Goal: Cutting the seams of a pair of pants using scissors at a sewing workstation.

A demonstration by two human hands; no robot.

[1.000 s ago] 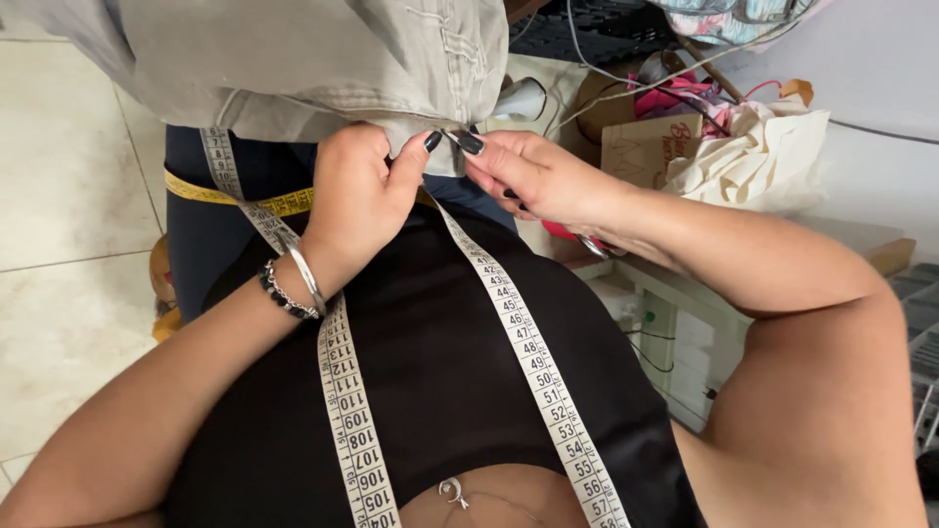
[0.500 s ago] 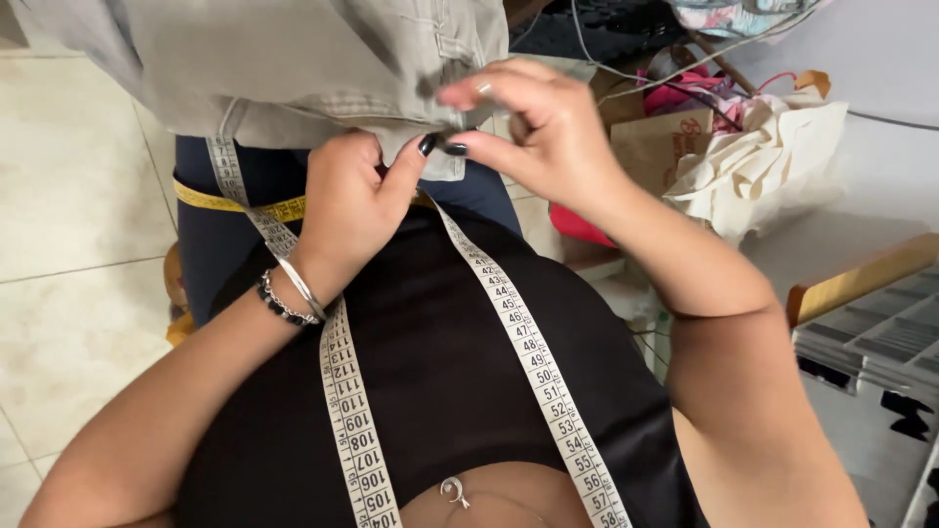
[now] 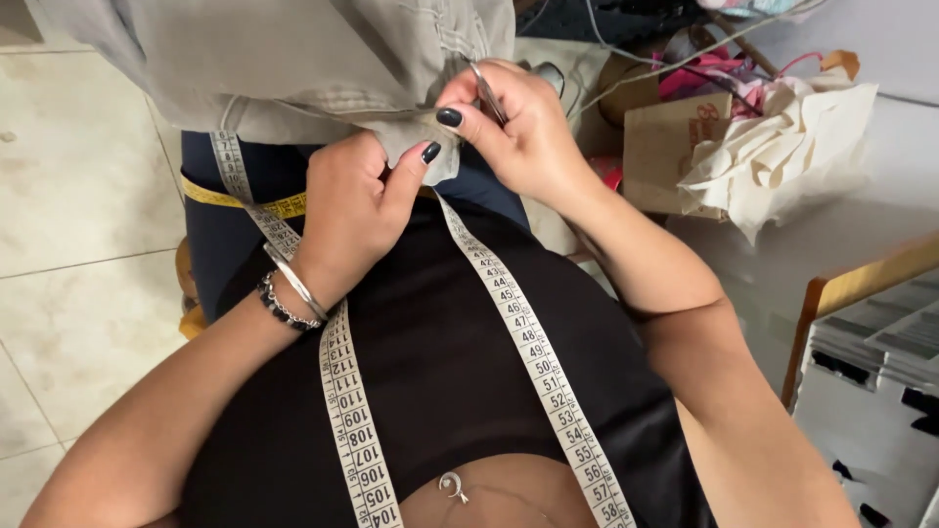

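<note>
Inspecting hem work: both hands meet at the lower edge of a grey garment (image 3: 293,59) hanging at 12 o'clock in the head view.
Left hand: the left hand (image 3: 352,200) is curled shut, thumb and fingers pinching a fold of the garment's hem at its 1 o'clock side; dark-painted thumbnail visible.
Right hand: the right hand (image 3: 518,127) sits just beside the left, at its 2 o'clock, fingers closed around a thin metal tool (image 3: 486,90) whose tip rests at the fabric; whether it is a pin or small snips cannot be told.
Garment position: the hem fold lies between the two hands, touching both, in front of dark blue trousers (image 3: 245,235) on a figure standing before the wearer.
Measuring tapes: a white tape measure (image 3: 509,323) hangs round the wearer's neck, both ends running down the black top (image 3: 440,391) towards 6 o'clock; a yellow tape (image 3: 245,202) circles the trousers at 9 o'clock of the left hand.
Wrist: silver bangle and beaded bracelet (image 3: 289,293) on the left wrist.
Surroundings: cardboard box (image 3: 675,147) and crumpled cream cloth (image 3: 782,137) at 2 o'clock; pale tiled floor (image 3: 78,215) at 9 o'clock.
</note>
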